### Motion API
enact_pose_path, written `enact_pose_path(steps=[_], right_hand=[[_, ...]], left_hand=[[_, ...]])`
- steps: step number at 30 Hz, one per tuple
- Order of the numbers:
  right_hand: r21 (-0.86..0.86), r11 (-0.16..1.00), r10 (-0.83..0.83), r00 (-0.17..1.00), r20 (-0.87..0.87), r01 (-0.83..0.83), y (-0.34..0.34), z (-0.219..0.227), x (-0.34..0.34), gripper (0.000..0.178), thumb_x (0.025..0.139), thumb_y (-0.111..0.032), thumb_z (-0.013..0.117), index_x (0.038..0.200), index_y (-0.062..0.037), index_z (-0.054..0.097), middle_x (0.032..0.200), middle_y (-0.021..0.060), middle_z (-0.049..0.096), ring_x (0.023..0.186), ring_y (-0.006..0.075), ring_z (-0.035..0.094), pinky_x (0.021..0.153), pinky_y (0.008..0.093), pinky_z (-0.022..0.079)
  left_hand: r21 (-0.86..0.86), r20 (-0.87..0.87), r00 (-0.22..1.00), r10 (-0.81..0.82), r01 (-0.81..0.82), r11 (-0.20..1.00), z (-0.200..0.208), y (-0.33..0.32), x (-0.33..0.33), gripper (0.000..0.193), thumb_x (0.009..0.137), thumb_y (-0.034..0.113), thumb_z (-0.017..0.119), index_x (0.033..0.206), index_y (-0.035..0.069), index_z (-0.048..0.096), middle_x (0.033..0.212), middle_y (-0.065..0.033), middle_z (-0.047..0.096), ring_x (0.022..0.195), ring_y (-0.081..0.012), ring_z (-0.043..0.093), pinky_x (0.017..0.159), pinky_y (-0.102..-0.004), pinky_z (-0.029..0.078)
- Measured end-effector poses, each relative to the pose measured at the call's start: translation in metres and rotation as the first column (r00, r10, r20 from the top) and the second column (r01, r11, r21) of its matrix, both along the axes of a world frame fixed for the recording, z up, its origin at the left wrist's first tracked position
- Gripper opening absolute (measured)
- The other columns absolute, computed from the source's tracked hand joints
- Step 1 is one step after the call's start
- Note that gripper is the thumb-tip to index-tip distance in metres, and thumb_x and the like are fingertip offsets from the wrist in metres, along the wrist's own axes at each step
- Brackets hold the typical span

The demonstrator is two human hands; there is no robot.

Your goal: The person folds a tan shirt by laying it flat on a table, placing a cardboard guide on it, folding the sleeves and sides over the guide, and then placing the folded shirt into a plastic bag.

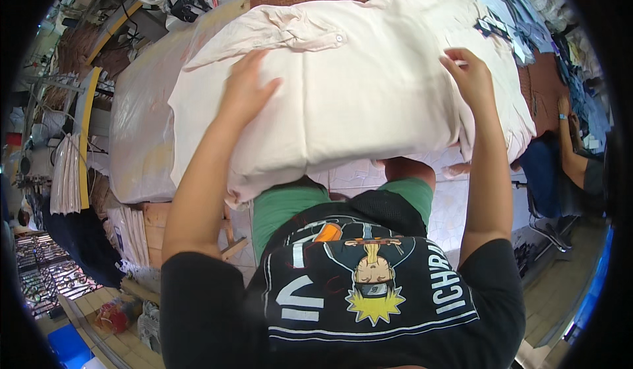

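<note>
At far left, I view pale folded cloths (69,171) beside a yellow board (86,131); the clutter behind them blurs into the dark rim. The bench (142,125) shows its plastic-covered left end; the shirt hides most of its near edge. The cream shirt (356,95) lies across the bench, its near edge hanging toward the person's lap. My left hand (247,89) is over its left part, fingers and thumb apart, slightly blurred; I cannot confirm contact. A sleeve (277,29) lies crumpled beyond that hand. My right hand (469,79) is over the right part, fingers bent; I cannot tell whether they grip cloth. Beneath it, the shirt's boundary with other cream fabric is unclear. Dark tags (494,29) lie beyond. At far right, the rim cuts off a co-worker's arm (575,161).
</note>
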State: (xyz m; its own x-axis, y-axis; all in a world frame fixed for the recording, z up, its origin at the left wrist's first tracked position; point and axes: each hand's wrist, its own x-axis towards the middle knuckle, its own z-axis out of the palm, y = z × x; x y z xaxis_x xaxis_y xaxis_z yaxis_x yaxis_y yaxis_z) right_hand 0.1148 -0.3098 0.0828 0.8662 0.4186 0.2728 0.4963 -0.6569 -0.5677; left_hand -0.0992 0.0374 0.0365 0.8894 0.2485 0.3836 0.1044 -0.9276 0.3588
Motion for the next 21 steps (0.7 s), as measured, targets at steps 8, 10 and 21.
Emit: enact_pose_path(steps=[8,10,21], right_hand=[[-0.181,0.957,-0.218,0.974,0.062,0.226,0.123,-0.043,0.134,0.059,0.078,-0.036,0.067,0.124,-0.0035,0.052,0.118,0.0144,0.058,0.102,0.0290,0.059,0.087,0.0366,0.047],[-0.308,0.903,-0.267,0.953,0.142,0.299,0.138,-0.046,0.148,0.060,0.077,-0.037,0.067,0.124,-0.0023,0.052,0.117,0.0141,0.059,0.102,0.0293,0.059,0.087,0.0367,0.047],[0.284,0.933,-0.296,0.920,0.257,0.221,0.156,-0.034,0.182,0.038,0.083,-0.038,0.061,0.104,-0.0066,0.063,0.093,0.0153,0.067,0.088,0.0272,0.063,0.078,0.0338,0.046]], left_hand=[[-0.206,-0.206,0.979,0.004,-0.047,0.977,-0.022,0.062,0.131,0.041,0.078,0.025,0.064,0.116,0.012,0.059,0.107,-0.0132,0.064,0.102,-0.0288,0.059,0.092,-0.0357,0.042],[-0.271,-0.009,0.997,0.074,-0.074,0.960,0.001,0.103,0.147,0.032,0.080,0.022,0.059,0.110,0.010,0.062,0.092,-0.0146,0.067,0.089,-0.0281,0.063,0.082,-0.0338,0.047],[-0.149,0.330,0.803,0.496,-0.474,0.868,0.103,0.272,0.181,0.039,0.084,0.030,0.056,0.111,0.002,0.060,0.094,-0.0176,0.066,0.086,-0.0270,0.063,0.077,-0.0350,0.047]])
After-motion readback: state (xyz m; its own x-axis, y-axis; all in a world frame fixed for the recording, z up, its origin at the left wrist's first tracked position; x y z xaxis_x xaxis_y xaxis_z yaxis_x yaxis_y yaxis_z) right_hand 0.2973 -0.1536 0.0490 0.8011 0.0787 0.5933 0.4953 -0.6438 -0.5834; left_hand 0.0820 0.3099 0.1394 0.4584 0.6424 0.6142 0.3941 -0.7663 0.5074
